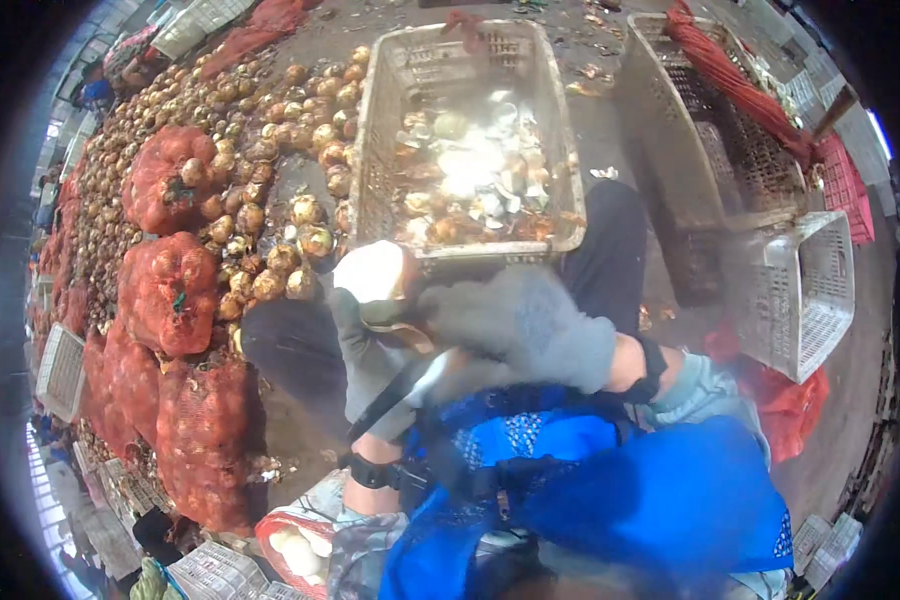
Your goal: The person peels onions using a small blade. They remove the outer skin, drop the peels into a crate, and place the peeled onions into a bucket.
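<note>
My left hand point(371, 367), in a grey glove, grips a pale, partly peeled onion point(371, 271) just before the near end of a plastic crate. Bright glare washes out the onion's face. A loose strip of skin point(412, 335) hangs below it. My right hand point(525, 319), gloved too and blurred by motion, reaches across to the onion with its fingertips. From its lower side a narrow knife-like blade point(397, 397) slants down over my left wrist, dark with one shiny patch. The grip on it is partly hidden.
The crate point(576, 180) holds onion skins and peeled pieces. Loose onions point(249, 217) and red mesh sacks point(166, 292) cover the left. Another crate point(667, 127), a tipped white crate point(799, 300) and red netting point(784, 409) stand right. A sack of peeled onions point(300, 551) sits lower left.
</note>
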